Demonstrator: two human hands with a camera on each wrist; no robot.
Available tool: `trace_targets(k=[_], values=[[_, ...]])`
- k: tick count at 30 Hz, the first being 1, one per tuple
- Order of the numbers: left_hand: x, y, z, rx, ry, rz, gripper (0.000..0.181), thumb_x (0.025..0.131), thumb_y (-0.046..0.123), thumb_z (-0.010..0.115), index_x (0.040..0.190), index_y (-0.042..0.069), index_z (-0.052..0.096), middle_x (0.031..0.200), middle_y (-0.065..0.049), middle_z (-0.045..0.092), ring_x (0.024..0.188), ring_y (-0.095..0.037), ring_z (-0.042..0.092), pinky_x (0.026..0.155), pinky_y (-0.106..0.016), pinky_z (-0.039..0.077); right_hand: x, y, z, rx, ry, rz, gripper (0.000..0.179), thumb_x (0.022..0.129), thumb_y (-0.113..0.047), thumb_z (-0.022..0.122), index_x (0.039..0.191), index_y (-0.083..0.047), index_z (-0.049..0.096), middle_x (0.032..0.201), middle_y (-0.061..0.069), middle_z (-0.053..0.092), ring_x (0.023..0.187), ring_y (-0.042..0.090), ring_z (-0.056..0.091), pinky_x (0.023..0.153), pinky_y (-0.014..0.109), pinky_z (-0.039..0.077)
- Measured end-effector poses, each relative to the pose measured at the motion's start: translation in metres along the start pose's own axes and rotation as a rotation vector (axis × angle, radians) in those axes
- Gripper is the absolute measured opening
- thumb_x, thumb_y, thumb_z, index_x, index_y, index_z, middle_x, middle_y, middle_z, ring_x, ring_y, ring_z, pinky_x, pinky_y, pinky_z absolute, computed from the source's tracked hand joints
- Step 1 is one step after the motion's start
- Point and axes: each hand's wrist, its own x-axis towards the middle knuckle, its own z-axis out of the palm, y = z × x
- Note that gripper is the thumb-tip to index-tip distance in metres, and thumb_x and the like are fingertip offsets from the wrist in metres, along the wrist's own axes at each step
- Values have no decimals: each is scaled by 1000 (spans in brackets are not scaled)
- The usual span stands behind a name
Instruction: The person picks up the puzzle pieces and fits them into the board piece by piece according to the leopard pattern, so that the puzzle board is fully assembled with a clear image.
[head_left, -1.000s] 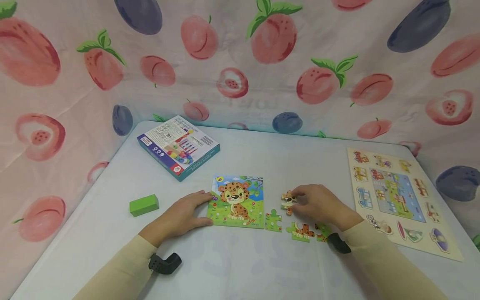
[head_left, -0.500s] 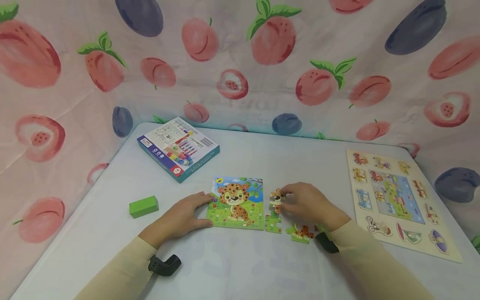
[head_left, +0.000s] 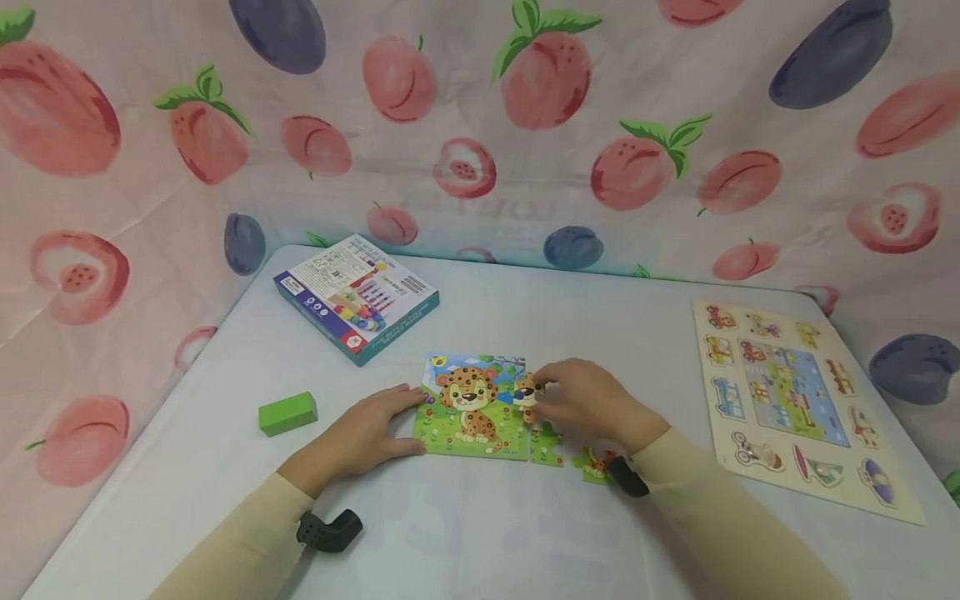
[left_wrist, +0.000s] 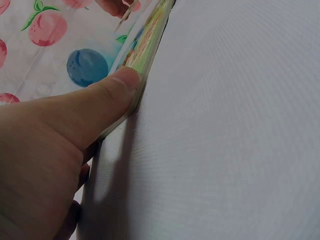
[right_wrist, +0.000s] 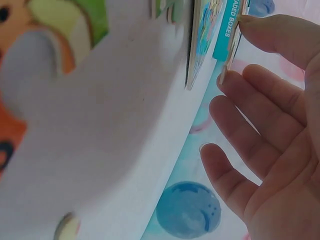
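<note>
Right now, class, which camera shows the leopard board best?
Head view: the leopard board lies face-up, its picture mostly visible. Left wrist shows a slanted strip by the left hand; right wrist, a narrow sliver.

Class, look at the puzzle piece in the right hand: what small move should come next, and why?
Perhaps ease the puzzle piece slightly left, above the leopard's face on the picture board, to compare them. The right hand holds it at the board's right edge; it shows a similar muzzle, and the left hand touches the board's left edge.
</note>
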Motion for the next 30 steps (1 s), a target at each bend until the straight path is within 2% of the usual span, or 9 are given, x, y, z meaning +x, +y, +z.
trace_targets(k=[5, 13, 18, 24, 30], values=[[-1, -1, 0, 7, 0, 5, 70, 86, 36, 80, 144, 7, 53, 151, -12, 47, 143, -33, 35, 116, -51, 32, 7, -6, 4, 11, -10, 24, 34, 89, -25, 72, 118, -8, 72, 115, 3, 71, 113, 27, 62, 101, 47, 49], [0, -2, 0, 5, -1, 11, 70, 87, 38, 79, 144, 7, 53, 151, -13, 47, 143, -34, 36, 116, -52, 32, 17, -14, 7, -49, 1, -78, 32, 88, -26, 76, 114, -8, 73, 109, 2, 72, 101, 22, 64, 91, 42, 53], [0, -2, -1, 5, -4, 11, 70, 87, 37, 79, 145, 7, 53, 152, -12, 46, 143, -34, 35, 116, -52, 32, 24, -22, 8, -73, -18, -66, 35, 89, -29, 76, 116, -8, 73, 106, 1, 73, 96, 19, 63, 89, 40, 54], [0, -2, 0, 2, -4, 10, 70, 86, 37, 79, 144, 8, 53, 151, -12, 46, 143, -34, 36, 116, -52, 32, 30, -31, 11, -47, -28, -19, 38, 88, -30, 75, 119, -8, 72, 113, 3, 71, 105, 23, 63, 94, 42, 52], [0, -2, -1, 4, 0, 12, 71, 86, 37, 80, 144, 8, 53, 151, -12, 47, 143, -34, 36, 116, -52, 32, 35, -36, 14, -44, -46, -7, 38, 89, -30, 75, 121, -9, 71, 116, 3, 71, 110, 23, 62, 97, 41, 51]])
